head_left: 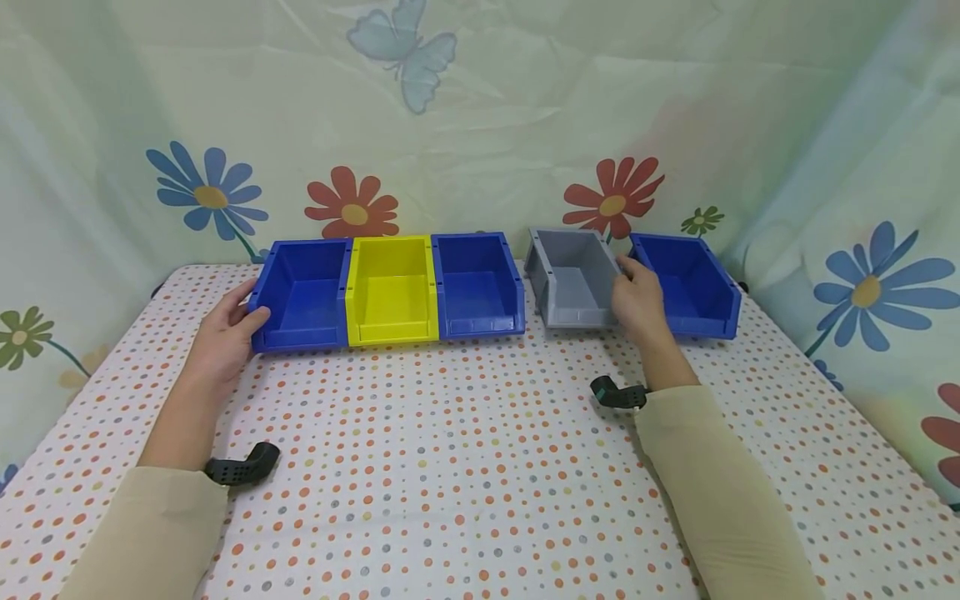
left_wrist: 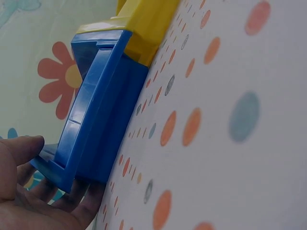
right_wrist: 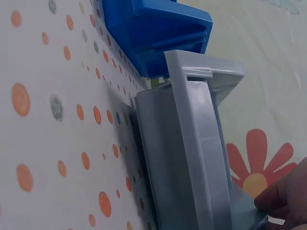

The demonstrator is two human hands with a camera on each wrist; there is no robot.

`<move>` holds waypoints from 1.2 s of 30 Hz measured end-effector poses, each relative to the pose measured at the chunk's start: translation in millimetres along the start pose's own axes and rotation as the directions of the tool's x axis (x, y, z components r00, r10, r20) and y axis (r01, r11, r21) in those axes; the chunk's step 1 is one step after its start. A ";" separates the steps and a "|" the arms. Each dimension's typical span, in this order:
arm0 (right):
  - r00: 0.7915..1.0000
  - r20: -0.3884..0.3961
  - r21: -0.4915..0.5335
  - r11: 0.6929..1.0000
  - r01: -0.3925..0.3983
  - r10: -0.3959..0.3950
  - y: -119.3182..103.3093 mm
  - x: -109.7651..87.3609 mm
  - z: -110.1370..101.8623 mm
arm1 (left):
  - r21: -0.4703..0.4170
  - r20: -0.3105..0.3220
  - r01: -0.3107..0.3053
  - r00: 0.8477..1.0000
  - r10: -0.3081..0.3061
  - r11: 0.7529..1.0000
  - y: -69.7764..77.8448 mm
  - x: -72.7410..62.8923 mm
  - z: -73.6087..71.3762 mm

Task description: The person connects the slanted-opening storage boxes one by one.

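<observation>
Three storage bins stand side by side: a left blue bin [head_left: 303, 296], a yellow bin [head_left: 393, 287] and a middle blue bin [head_left: 477, 287]. My left hand [head_left: 225, 337] grips the outer side wall of the left blue bin, thumb over its rim and fingers spread along the outside. With my right hand [head_left: 637, 300] I pinch the right side wall of a grey bin [head_left: 570, 283], whose front is tilted toward the middle blue bin. A dark shadow shows under the grey bin in the right wrist view. A gap separates it from the middle blue bin.
Behind my right hand, a right blue bin [head_left: 693, 287] stands angled on the dotted tablecloth [head_left: 420, 467]. A flowered curtain [head_left: 480, 142] hangs along the table's back edge and both sides. Each wrist wears a small black camera mount [head_left: 243, 465].
</observation>
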State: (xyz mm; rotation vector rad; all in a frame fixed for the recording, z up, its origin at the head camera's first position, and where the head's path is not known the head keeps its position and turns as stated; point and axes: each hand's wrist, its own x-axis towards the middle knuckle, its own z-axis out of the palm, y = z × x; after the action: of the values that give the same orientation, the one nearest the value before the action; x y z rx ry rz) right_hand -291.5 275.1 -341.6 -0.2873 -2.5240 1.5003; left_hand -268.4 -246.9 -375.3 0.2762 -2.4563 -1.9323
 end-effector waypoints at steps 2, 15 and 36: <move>1.000 -0.010 0.014 1.000 -0.002 0.002 -1.5 0.0 0.2 | -0.003 0.002 -0.001 1.000 0.001 1.000 -0.6 0.4 -0.6; 0.999 -0.048 0.079 0.997 0.003 0.001 -10.9 -5.2 2.1 | 0.009 -0.013 -0.001 1.000 0.001 1.000 -1.4 -0.4 0.5; 0.999 -0.039 0.087 0.995 0.039 -0.036 -28.7 -12.2 6.7 | 0.012 -0.019 0.004 1.000 -0.004 1.000 -0.8 0.0 1.7</move>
State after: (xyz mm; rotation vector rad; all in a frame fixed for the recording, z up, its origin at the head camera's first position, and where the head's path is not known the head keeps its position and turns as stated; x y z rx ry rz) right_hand -283.5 252.8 -320.3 -0.2504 -2.4131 1.5718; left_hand -268.5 -245.5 -376.6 0.2983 -2.4582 -1.9080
